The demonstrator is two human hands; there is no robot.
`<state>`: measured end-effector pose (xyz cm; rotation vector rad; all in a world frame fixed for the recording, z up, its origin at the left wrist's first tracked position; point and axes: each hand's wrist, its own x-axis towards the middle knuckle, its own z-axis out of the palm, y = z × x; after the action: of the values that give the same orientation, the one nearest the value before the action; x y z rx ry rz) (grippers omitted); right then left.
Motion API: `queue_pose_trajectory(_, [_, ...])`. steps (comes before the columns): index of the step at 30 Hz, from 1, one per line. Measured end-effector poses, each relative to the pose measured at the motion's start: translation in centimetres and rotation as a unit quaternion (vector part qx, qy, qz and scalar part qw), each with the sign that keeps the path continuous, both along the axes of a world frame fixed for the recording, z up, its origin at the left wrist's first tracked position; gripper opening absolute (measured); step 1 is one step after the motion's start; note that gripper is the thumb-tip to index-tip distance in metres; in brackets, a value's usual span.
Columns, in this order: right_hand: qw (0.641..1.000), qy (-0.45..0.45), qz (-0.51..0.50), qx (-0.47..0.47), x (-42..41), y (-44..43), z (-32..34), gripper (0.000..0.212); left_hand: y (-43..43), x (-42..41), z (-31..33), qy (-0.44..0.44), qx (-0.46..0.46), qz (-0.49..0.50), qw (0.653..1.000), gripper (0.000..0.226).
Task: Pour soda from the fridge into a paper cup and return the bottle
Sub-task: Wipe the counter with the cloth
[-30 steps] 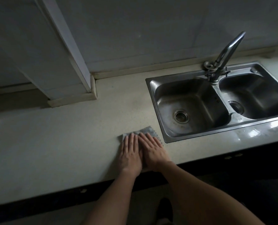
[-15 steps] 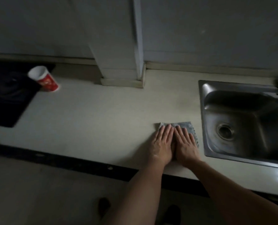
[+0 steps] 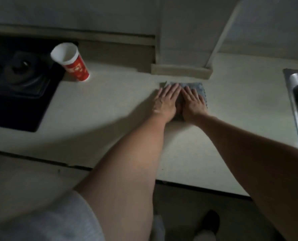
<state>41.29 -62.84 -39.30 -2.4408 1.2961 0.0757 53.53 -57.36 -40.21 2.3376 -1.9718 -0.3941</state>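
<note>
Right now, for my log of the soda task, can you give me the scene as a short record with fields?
cup: red-and-white paper cup, upright on the pale countertop beside the black cooktop
hands: left hand and right hand flat, side by side, on a grey cloth
soda bottle: not in view
sink: steel sink at the right edge

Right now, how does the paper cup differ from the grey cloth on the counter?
The paper cup is red and white; the cloth is grey. The cup stands on its base, untouched, beside the stove; the cloth lies flat under the left hand and right hand. Both rest on the counter.
</note>
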Motion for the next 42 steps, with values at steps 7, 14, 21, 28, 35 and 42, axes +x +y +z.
queue_pose_trajectory(7, [0.993,0.024,0.110,0.034,13.3,6.3,0.4,0.070,8.8,12.6,-0.8,-0.019,0.003,0.094,0.995,0.075])
queue_pose_trajectory(14, [0.980,0.006,0.190,0.058,16.8,15.6,0.4,0.064,20.0,14.4,-1.3,-0.045,-0.012,0.175,0.983,0.074])
queue_pose_trajectory(21, [0.970,-0.004,0.235,0.054,7.8,20.4,0.3,0.067,25.2,5.6,-2.5,-0.140,0.029,0.170,0.975,0.068])
queue_pose_trajectory(28, [0.978,-0.025,0.203,0.033,-7.2,17.3,-0.2,0.059,21.0,-9.0,-1.4,-0.102,0.018,0.167,0.980,0.069])
queue_pose_trajectory(35, [0.993,-0.003,0.116,-0.001,-22.6,9.7,-0.4,0.066,11.0,-23.0,-0.4,-0.059,0.011,0.073,0.996,0.076])
queue_pose_trajectory(42, [0.999,0.013,0.025,-0.028,-32.8,2.6,-1.0,0.062,1.5,-32.2,0.2,-0.049,0.007,-0.006,0.999,0.069])
